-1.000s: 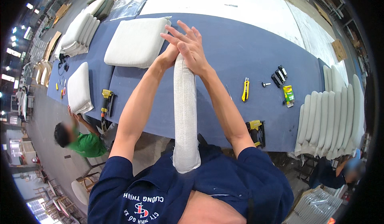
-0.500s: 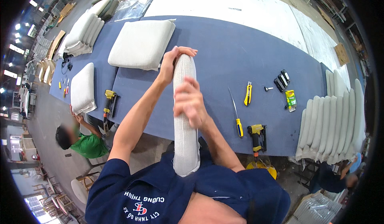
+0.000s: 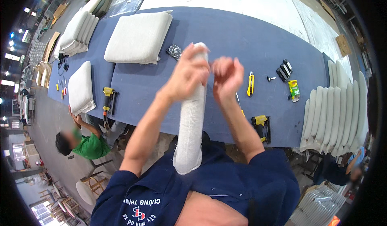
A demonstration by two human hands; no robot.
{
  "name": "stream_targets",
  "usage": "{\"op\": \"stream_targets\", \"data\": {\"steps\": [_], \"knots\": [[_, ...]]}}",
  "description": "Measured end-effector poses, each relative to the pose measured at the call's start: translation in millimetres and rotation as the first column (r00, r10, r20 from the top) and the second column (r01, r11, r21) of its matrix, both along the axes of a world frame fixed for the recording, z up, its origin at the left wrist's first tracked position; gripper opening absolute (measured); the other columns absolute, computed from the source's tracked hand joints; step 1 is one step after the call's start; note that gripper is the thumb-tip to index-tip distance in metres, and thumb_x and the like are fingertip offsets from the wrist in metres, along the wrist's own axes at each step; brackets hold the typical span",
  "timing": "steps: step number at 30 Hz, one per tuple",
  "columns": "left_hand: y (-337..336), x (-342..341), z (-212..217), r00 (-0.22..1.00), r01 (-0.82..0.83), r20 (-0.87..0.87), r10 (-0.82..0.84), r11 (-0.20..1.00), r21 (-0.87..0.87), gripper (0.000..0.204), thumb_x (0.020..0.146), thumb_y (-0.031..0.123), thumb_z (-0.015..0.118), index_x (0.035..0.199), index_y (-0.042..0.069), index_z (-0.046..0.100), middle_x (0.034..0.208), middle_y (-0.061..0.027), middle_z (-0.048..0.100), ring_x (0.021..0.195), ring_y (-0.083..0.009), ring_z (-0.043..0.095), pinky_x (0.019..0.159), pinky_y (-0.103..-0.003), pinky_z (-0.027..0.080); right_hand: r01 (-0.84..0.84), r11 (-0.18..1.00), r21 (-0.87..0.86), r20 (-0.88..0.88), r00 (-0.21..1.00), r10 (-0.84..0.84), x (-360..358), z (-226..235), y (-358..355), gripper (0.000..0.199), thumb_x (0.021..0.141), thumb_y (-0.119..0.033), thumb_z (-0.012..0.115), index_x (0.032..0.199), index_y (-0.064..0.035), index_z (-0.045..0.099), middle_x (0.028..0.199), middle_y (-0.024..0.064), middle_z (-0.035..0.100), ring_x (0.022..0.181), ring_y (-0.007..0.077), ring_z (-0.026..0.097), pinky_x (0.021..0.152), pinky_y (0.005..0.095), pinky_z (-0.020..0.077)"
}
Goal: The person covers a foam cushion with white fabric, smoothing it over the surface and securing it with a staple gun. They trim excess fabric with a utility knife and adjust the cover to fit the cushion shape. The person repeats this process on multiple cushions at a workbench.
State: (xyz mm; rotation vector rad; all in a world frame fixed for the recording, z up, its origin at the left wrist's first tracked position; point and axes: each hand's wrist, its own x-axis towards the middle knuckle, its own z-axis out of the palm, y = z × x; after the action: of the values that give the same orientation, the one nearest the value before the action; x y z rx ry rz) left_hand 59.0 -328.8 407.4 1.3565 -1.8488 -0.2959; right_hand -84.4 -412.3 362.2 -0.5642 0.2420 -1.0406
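Note:
A light grey fabric seat cushion (image 3: pixel 190 133) stands on its narrow edge, its near end against my shirt and its far end over the table. My left hand (image 3: pixel 187 74) grips the far part, fingers bent across the narrow side. Just right of that end is my right hand (image 3: pixel 227 77), curled with its fingertips close together and smeared by motion; what they pinch, if anything, cannot be made out. Left of the cushion's far end lies a flat, dark speckled object (image 3: pixel 174 52). A larger view of a similar cushion (image 3: pixel 139 37) shows it lying flat beyond my left forearm.
On the blue table (image 3: pixel 225 36) lie a yellow utility knife (image 3: pixel 250 84), a small key-like piece (image 3: pixel 271 79), black blocks (image 3: pixel 284 70), a green-yellow packet (image 3: pixel 294 90) and two staple guns (image 3: pixel 262 128) (image 3: pixel 109 101). Stacked cushions (image 3: pixel 330 117) stand right. A person (image 3: pixel 86 143) in green handles a cushion (image 3: pixel 82 87) at left.
My left hand has shifted from the cushion's far tip onto its narrow side. My right hand has left the cushion's middle for the right of its far end. The speckled object has come into sight.

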Motion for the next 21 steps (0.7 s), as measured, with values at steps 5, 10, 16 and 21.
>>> {"op": "stream_targets", "data": {"steps": [5, 10, 16, 21], "knots": [[26.2, -49.0, 12.9, 0.991, 0.047, -0.125, -0.043, 0.999, 0.028, 0.043, 0.096, 0.024, 0.049, 0.056, 0.012, 0.060, 0.067, 0.0000, 0.059, 0.125, -0.0234, 0.057, 0.130, -0.059, 0.016, -0.242, 0.764, -0.599, -0.400, 0.916, -0.023, 69.3, 0.9, -113.2, 0.060, 0.110, -0.048, 0.040, 0.085, -0.0031, 0.072, 0.086, 0.0089, 0.071, 0.085, 0.0217, 0.066, 0.093, 0.0358, 0.0508], [79.2, -70.9, 21.4, 0.993, 0.115, -0.047, -0.112, 0.990, 0.075, 0.035, 0.090, 0.019, 0.059, 0.056, 0.012, 0.059, 0.062, 0.0012, 0.056, 0.089, -0.0194, 0.065, 0.129, -0.060, 0.018, -0.733, 0.440, -0.519, -0.738, 0.644, 0.201, 56.4, 30.7, -110.8, 0.069, 0.108, -0.053, 0.045, 0.072, -0.0023, 0.076, 0.071, 0.0070, 0.070, 0.076, 0.0175, 0.067, 0.071, 0.0336, 0.0533], [98.3, -62.7, 18.2, 0.820, 0.223, -0.537, -0.197, 0.975, -0.018, 0.055, 0.102, 0.041, 0.044, 0.059, 0.013, 0.066, 0.062, 0.0013, 0.062, 0.092, -0.0253, 0.074, 0.125, -0.058, 0.028, -0.297, 0.180, -0.938, -0.343, 0.869, -0.357, 35.7, 20.6, -57.5, 0.034, 0.088, -0.029, 0.055, 0.065, -0.0115, 0.071, 0.074, 0.0042, 0.069, 0.087, 0.0218, 0.065, 0.090, 0.0412, 0.0483], [12.7, 18.5, -14.0, 0.571, -0.452, -0.764, 0.300, 0.892, 0.012, 0.058, 0.111, 0.036, 0.027, 0.111, -0.001, 0.072, 0.124, -0.0141, 0.070, 0.127, -0.0290, 0.058, 0.116, -0.043, 0.038, -0.173, 0.221, -0.960, -0.224, 0.947, -0.231, 28.7, 20.5, 50.2, 0.019, 0.074, -0.024, 0.059, 0.061, -0.0102, 0.063, 0.072, 0.0039, 0.065, 0.090, 0.0249, 0.062, 0.106, 0.0491, 0.0393]]}}
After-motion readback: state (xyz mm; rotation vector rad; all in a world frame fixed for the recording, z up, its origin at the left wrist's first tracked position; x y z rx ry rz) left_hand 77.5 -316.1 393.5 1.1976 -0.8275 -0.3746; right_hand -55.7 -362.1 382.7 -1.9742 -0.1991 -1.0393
